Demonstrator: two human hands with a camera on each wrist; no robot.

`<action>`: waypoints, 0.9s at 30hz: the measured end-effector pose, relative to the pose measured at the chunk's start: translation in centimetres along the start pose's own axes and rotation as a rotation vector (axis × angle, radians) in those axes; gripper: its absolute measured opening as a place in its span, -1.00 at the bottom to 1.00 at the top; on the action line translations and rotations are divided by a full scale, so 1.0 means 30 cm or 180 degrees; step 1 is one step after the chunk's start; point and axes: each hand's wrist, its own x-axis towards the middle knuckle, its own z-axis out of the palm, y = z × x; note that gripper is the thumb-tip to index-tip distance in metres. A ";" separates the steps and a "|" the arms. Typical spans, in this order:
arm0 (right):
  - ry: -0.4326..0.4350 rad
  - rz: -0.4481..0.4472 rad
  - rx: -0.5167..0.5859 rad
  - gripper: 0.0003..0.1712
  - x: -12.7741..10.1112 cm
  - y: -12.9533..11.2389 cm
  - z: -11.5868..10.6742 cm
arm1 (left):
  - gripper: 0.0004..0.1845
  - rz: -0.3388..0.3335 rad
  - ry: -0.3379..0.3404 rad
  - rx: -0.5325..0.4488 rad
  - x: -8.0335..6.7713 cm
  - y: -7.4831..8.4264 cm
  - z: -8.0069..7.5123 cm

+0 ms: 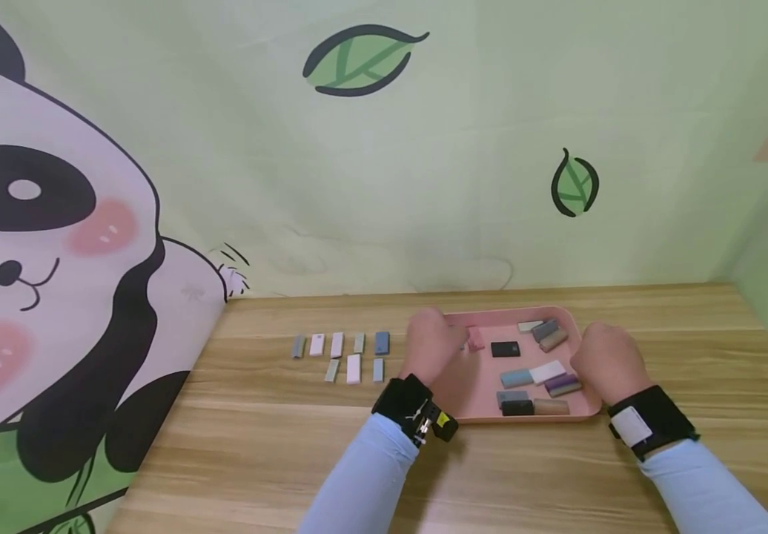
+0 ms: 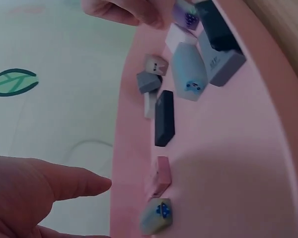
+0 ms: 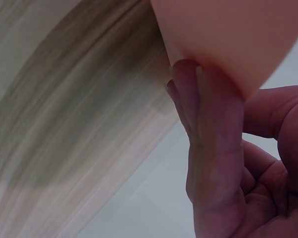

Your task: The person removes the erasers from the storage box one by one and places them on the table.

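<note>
A pink tray holds several small block-shaped erasers. My left hand is over its left end; in the left wrist view its thumb and a finger are straight, with nothing seen between them. Closest to it lie a pink eraser and a pale one with a blue print. A black eraser lies farther right. At the tray's right end, my right hand pinches the rim between thumb and fingers, as the right wrist view shows.
Left of the tray, small erasers lie in two rows on the wooden table, among them a white one and a blue one. Behind the table hangs a pale green cloth with a panda and leaves printed on it.
</note>
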 end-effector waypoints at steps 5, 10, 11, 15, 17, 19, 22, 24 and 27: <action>-0.0006 0.0022 -0.0015 -0.82 0.001 0.000 0.000 | -0.59 -0.0271 -0.0083 0.0224 0.019 0.011 0.035; 0.0037 0.0004 -0.0005 -0.82 0.003 0.002 0.002 | -0.65 -0.0243 -0.0056 0.0585 0.029 0.007 0.070; 0.0044 -0.0002 0.0000 -0.82 0.004 0.003 0.003 | -0.67 -0.0210 -0.0036 0.0666 0.031 0.006 0.075; 0.0066 -0.0024 -0.0013 -0.81 0.005 0.005 0.003 | -0.78 -0.0076 0.0014 0.0950 0.036 0.006 0.088; 0.0070 -0.0023 -0.0021 -0.81 0.005 0.004 0.002 | -0.80 -0.0042 0.0030 0.1031 0.035 0.006 0.089; 0.0075 -0.0018 -0.0024 -0.81 0.005 0.004 0.002 | -0.82 -0.0007 0.0040 0.1065 0.032 0.006 0.087; 0.0068 0.0001 -0.0008 -0.81 0.005 0.003 0.002 | -0.81 0.0047 0.0041 0.1193 0.031 0.005 0.084; 0.0063 0.0005 0.0004 -0.80 0.006 0.003 0.003 | -0.81 0.0085 0.0025 0.1258 0.031 0.004 0.082; 0.0061 0.0012 0.0030 -0.80 0.007 0.003 0.004 | -0.83 0.0136 -0.0006 0.1347 0.033 0.004 0.078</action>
